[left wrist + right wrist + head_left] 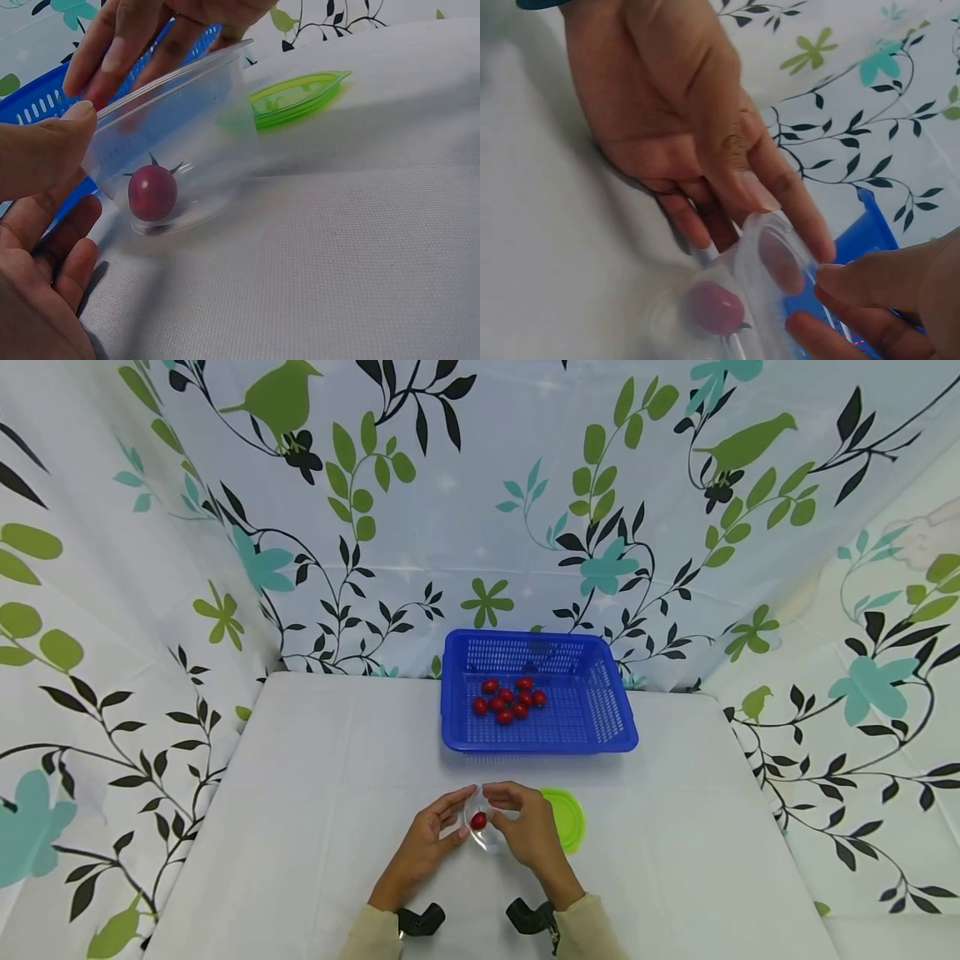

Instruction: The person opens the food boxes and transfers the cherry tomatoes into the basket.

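Note:
A clear plastic container (491, 842) stands on the white table between both hands. One cherry tomato (153, 193) with its green stem lies at the container's bottom. My left hand (429, 837) holds the container from the left, its thumb (75, 120) at the rim. Over the opening is my right hand (531, 828), fingers bent loosely; some of them show through the clear wall in the left wrist view. The right thumb is close to the left index fingertip in the right wrist view. No thing plainly shows in the right fingers.
A bright green lid (572, 821) lies on the table, partly behind my right hand. Beyond the hands stands a blue plastic basket (592, 718) with several cherry tomatoes (505, 716) in it. A patterned cloth (480, 560) hangs behind the table.

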